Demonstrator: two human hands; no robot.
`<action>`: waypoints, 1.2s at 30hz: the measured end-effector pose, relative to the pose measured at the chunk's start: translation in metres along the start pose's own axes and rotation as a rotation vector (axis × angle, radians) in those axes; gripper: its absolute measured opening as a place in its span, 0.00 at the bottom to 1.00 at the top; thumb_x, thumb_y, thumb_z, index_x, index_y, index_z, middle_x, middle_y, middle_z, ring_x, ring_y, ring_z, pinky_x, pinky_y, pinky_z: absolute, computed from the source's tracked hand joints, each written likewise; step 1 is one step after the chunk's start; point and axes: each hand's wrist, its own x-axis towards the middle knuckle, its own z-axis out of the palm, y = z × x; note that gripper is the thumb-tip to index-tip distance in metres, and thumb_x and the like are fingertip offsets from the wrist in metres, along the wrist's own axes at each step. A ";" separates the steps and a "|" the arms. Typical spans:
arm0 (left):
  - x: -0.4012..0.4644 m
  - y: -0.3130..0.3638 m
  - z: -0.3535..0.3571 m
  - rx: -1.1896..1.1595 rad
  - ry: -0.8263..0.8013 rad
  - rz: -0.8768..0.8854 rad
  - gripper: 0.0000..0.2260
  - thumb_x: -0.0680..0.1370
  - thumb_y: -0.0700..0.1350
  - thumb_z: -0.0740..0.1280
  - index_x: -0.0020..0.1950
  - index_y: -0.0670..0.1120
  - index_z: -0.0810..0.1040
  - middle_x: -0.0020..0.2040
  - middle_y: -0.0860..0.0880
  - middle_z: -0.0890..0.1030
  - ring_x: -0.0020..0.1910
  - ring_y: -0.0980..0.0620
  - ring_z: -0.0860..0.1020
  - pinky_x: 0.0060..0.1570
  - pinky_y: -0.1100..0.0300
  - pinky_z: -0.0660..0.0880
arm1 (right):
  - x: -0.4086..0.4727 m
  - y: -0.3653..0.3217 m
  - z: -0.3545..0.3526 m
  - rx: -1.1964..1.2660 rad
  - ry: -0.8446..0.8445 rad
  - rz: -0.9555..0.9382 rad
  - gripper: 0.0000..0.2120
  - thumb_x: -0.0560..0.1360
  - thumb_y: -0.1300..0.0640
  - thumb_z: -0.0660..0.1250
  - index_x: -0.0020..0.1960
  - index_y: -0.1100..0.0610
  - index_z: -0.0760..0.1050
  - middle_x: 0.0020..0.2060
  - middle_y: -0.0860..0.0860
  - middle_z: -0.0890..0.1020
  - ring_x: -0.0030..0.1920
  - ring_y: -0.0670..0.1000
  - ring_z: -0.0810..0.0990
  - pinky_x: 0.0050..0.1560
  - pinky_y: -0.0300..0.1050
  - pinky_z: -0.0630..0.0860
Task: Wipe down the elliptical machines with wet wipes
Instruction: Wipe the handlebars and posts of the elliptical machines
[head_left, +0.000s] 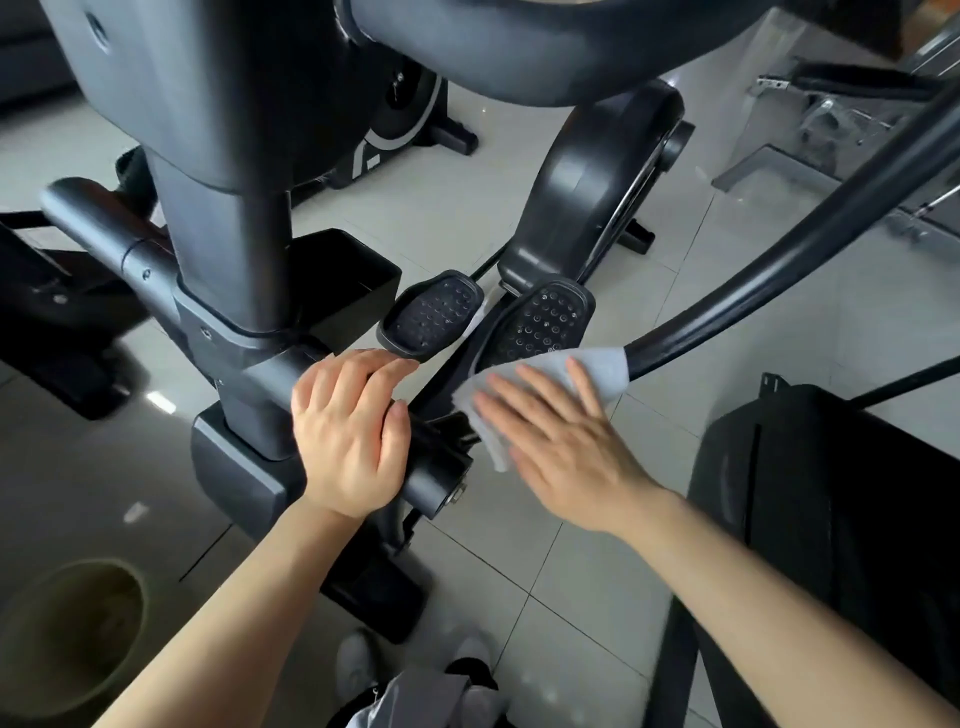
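Observation:
A black elliptical machine (223, 249) fills the view, its upright column rising at the left and two studded foot pedals (540, 322) below in the middle. My left hand (348, 431) grips a thick horizontal bar (431, 480) at the column's base, fingers wrapped over it. My right hand (561, 441) lies flat with straight fingers on a white wet wipe (597, 364). The wipe is pressed on the lower end of a curved black handlebar arm (779, 260) that runs up to the right.
Pale floor tiles (571, 561) lie underneath. A second exercise machine (395, 130) stands behind, a bench frame (831, 130) at the upper right, and a black machine body (841, 499) at the right. A round bin (72, 629) sits at the lower left. My shoes (358, 670) show at the bottom.

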 end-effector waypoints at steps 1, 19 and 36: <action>0.000 0.000 0.000 0.003 0.001 0.001 0.18 0.78 0.43 0.54 0.54 0.41 0.83 0.53 0.45 0.82 0.52 0.41 0.79 0.56 0.48 0.69 | 0.003 -0.013 0.001 0.061 0.035 0.017 0.23 0.79 0.54 0.56 0.73 0.51 0.68 0.70 0.50 0.73 0.71 0.57 0.69 0.72 0.67 0.55; -0.002 0.001 0.001 0.001 0.040 -0.003 0.18 0.79 0.45 0.55 0.54 0.39 0.82 0.52 0.43 0.82 0.50 0.40 0.79 0.54 0.46 0.69 | -0.013 0.115 -0.021 -0.529 0.390 0.394 0.15 0.82 0.55 0.54 0.44 0.57 0.75 0.42 0.53 0.79 0.58 0.55 0.75 0.72 0.53 0.58; -0.003 0.024 -0.001 0.025 -0.045 -0.073 0.15 0.76 0.51 0.61 0.57 0.47 0.81 0.53 0.49 0.81 0.52 0.47 0.77 0.60 0.48 0.65 | -0.017 0.101 -0.030 -0.529 0.164 0.162 0.16 0.84 0.49 0.54 0.50 0.56 0.77 0.43 0.51 0.77 0.52 0.55 0.77 0.72 0.53 0.63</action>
